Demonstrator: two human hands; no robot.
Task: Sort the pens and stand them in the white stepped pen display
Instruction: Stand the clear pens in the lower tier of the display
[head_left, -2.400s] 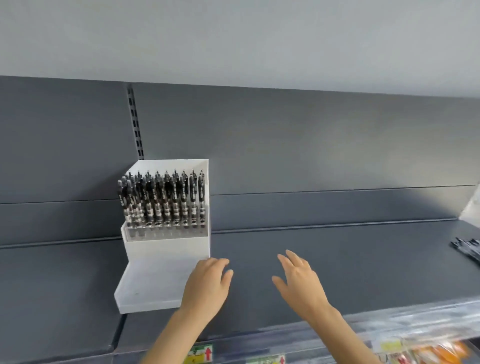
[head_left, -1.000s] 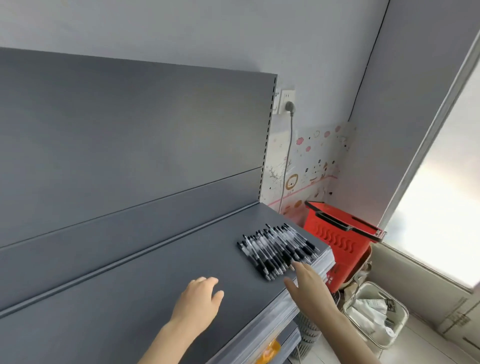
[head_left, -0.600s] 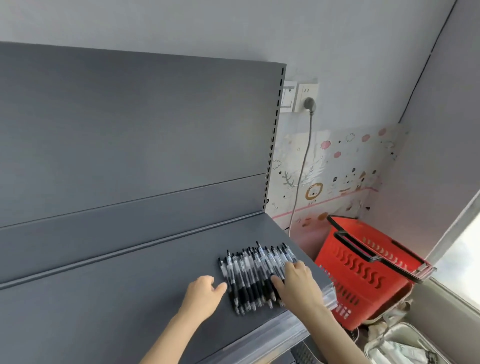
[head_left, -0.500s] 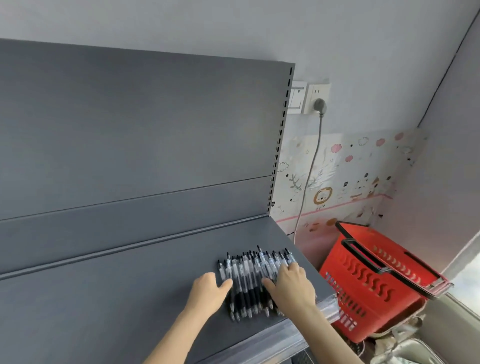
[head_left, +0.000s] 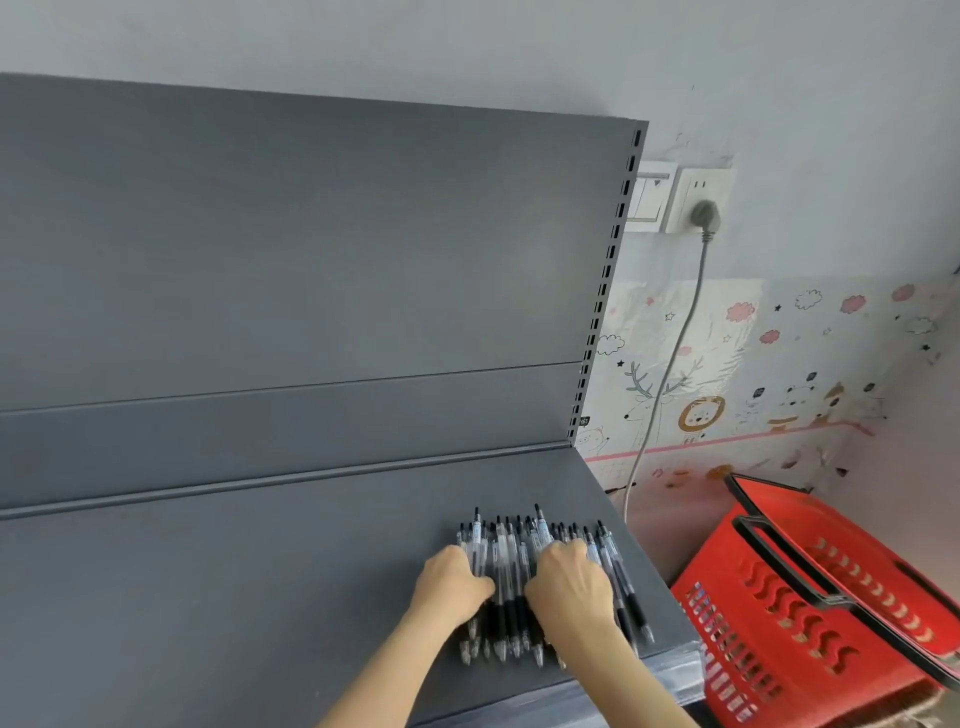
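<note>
Pens (head_left: 511, 558): a flat row of clear-and-black click pens lying side by side at the front right corner of the shelf (head_left: 234, 582). Their tips point to the front edge and their clicker ends toward the back panel (head_left: 311, 249). The outermost pens lie near the right edge.
Left hand (head_left: 451, 584): on the row's left end, with my fingers curled down over the barrels and my thumb across them. It is holding pens and closing in from that side.
Right hand (head_left: 569, 587): on the row's right-middle, fingers curled over the barrels, also holding pens. A few pens lie free to its right.
Why both hands: I judge I am squeezing the loose row into one bunch between my palms, so many pens come up together, all facing one way.
Display: not in view, so the bunch must be carried to it.
Stage: gathering. I can see nothing lifted off the shelf.
Risk: round barrels roll, and both edges are close. A stray pen could drop toward the red basket (head_left: 810, 597) on the floor past the right edge.
Beyond: a plug (head_left: 705, 215) in the wall socket, with its cable hanging down.
</note>
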